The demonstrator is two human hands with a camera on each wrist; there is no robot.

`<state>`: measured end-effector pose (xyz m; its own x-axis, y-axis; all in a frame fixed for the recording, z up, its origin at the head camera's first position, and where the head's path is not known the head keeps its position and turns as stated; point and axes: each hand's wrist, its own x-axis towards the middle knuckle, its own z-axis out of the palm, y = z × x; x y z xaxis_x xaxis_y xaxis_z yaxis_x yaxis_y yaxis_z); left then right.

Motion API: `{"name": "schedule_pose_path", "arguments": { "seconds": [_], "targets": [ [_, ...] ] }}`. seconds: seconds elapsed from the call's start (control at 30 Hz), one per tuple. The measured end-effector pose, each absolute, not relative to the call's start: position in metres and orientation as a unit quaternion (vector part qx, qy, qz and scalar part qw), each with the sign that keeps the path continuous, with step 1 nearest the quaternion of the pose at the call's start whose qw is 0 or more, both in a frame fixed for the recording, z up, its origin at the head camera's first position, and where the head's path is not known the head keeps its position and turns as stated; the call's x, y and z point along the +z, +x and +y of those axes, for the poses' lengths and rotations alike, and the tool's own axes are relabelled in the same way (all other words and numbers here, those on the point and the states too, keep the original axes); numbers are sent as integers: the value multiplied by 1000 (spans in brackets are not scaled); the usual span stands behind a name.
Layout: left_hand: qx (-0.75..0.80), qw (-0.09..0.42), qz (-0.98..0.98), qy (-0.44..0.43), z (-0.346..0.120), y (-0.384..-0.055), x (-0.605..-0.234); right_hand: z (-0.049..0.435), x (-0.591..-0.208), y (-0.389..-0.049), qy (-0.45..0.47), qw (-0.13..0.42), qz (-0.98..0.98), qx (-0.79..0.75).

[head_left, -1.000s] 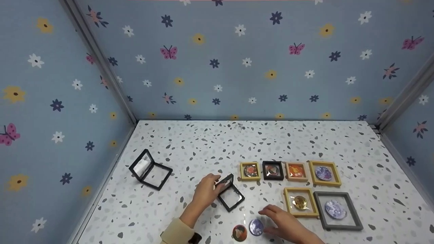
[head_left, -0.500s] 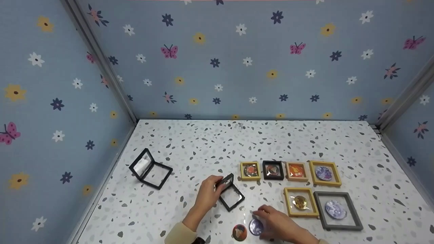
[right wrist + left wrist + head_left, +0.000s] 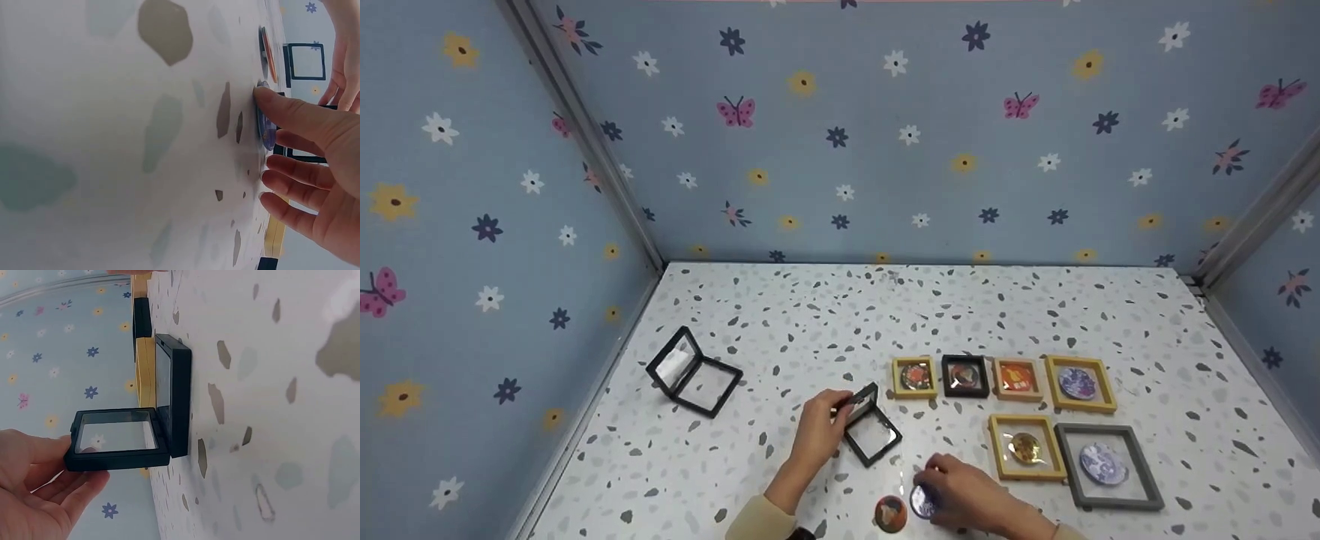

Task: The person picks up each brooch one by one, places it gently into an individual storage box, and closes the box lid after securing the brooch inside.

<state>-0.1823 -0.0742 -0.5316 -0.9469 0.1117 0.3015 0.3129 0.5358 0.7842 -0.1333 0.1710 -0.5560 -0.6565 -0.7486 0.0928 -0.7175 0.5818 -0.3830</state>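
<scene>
My left hand (image 3: 816,429) pinches the raised lid of a small black display case (image 3: 872,438) between thumb and fingers. In the left wrist view the case's lid (image 3: 118,462) stands out at about a right angle from the base, which rests on the table; both halves have clear film windows. Near the front edge my right hand (image 3: 971,496) grips a round purple-and-white badge (image 3: 920,501) at its rim. The right wrist view has the thumb on one side of the badge (image 3: 270,138) and a fingertip on the other. Just left of it lies a red-and-dark badge (image 3: 891,514).
Another black display case (image 3: 705,386) stands open at the left. To the right are closed framed cases holding badges: a small yellow one (image 3: 915,398), a black one (image 3: 966,393), an orange one (image 3: 1018,397), two larger yellow ones (image 3: 1081,407) and a grey one (image 3: 1119,502). Patterned walls (image 3: 885,165) enclose the table.
My right hand has moved left onto the purple badge and its fingers have closed around the rim; the badge now looks slightly tilted. The left hand keeps its hold on the case lid.
</scene>
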Motion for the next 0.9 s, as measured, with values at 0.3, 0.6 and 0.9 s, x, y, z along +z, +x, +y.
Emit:
{"name": "schedule_pose_path", "arguments": {
  "seconds": [0.3, 0.6, 0.9],
  "targets": [
    [-479, 117, -862, -118, -75, -181, -535, 169, -561, -131, -446, 12, 876, -182],
    [-485, 117, -859, -115, -75, -180, -537, 169, -566, -130, -472, -50, 854, -212],
    [-491, 106, -858, -108, -76, -180, -537, 168, -557, -136, -433, 25, 871, -233]
  ]
}}
